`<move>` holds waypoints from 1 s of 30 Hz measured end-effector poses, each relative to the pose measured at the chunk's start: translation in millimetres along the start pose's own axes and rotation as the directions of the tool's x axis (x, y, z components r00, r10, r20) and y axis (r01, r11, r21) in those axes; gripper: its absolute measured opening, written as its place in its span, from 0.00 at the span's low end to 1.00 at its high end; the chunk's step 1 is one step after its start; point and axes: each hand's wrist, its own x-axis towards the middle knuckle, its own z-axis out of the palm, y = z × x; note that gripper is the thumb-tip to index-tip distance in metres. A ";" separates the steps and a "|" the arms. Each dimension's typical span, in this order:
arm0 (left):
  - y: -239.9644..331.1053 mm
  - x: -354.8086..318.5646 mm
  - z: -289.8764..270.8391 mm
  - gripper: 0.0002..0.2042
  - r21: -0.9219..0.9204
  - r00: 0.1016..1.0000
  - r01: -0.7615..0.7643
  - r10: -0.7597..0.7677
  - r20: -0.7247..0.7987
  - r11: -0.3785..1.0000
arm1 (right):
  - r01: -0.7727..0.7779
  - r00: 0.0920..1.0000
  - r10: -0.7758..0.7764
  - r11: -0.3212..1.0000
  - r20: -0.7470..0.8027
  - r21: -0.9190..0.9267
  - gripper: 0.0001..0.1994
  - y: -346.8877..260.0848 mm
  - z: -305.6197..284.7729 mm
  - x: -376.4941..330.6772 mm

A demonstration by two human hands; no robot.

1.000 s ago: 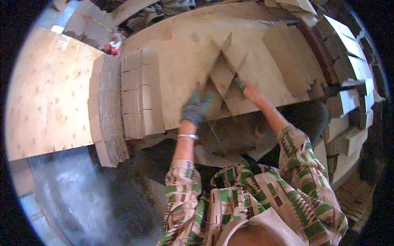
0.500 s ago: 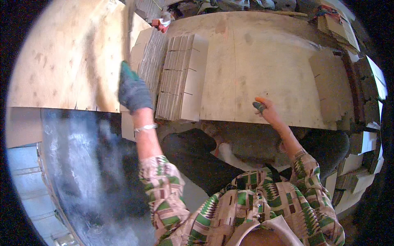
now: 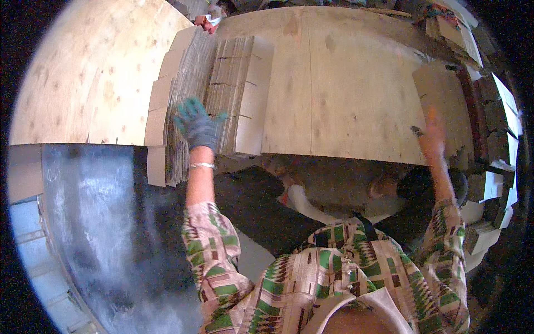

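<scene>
My left hand [image 3: 198, 128], in a grey and green work glove, is open with fingers spread over a row of upright cardboard pieces [image 3: 186, 83]. A second packed row of slotted cardboard pieces [image 3: 231, 83] stands just right of it. My right hand [image 3: 433, 142] is at the right end of the plywood tabletop [image 3: 345, 94], by a pile of slotted cardboard sheets [image 3: 439, 92]. It is somewhat blurred; its dark-tipped thumb and orange-tipped finger are apart, with nothing visible between them.
A plywood sheet [image 3: 94, 83] extends at the far left, above a dark, whitish-smeared panel [image 3: 94, 206]. Red and white material [image 3: 208, 22] lies behind the cardboard rows. More stacked cardboard [image 3: 481, 236] stands along the right side. My legs are under the table edge.
My left hand has left the left plywood sheet's edge, moved right and spread its fingers over the cardboard row. My right hand has moved right to the cardboard pile.
</scene>
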 end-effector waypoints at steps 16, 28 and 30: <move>96.4 -65.5 -6.2 0.18 -0.587 0.988 0.134 -0.058 0.147 0.799 | 0.042 0.978 0.060 0.881 -0.200 0.472 0.25 -7.9 -29.7 -1.0; 228.1 -127.0 0.6 0.18 -0.745 0.950 -0.107 0.288 0.118 0.659 | 0.037 0.996 -0.075 0.841 0.049 0.539 0.25 -146.8 -7.5 -24.6; 228.6 -124.2 0.1 0.18 -0.729 0.943 -0.069 0.284 0.175 0.681 | -0.062 0.992 0.102 0.917 -0.081 0.395 0.23 -101.7 -1.8 -17.6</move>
